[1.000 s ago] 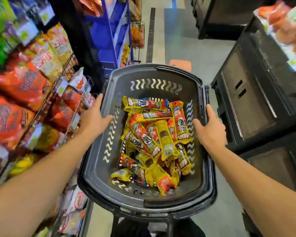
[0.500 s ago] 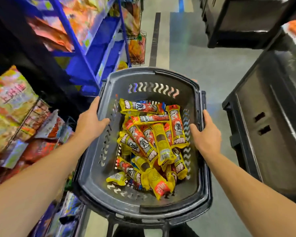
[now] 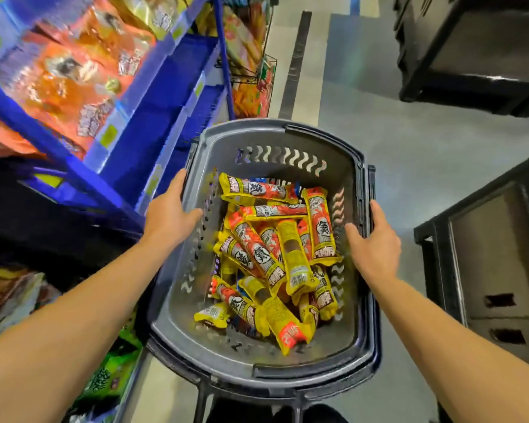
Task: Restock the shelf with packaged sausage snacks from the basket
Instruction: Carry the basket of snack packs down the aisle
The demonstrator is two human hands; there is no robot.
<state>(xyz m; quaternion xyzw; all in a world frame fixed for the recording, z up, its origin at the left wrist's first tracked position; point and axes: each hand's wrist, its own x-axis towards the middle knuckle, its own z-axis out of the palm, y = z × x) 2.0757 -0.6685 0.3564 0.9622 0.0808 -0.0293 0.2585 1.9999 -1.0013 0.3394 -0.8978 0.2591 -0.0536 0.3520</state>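
Note:
A dark grey plastic basket is held in front of me over the aisle floor. Inside lies a heap of several yellow-and-red packaged sausage snacks. My left hand grips the basket's left rim, thumb inside the wall. My right hand grips the right rim, thumb inside too. A blue shelf unit stands to the left, with bare blue trays on its lower levels next to the basket.
Orange snack bags fill the upper blue shelf. A wire rack of packets stands further down the aisle. Dark black display units line the right side. Green packets sit low on the left. Grey floor lies ahead.
The basket and both hands have moved forward along the aisle. The red-bag shelves have slid behind on the left, and the blue shelf unit is now beside the basket.

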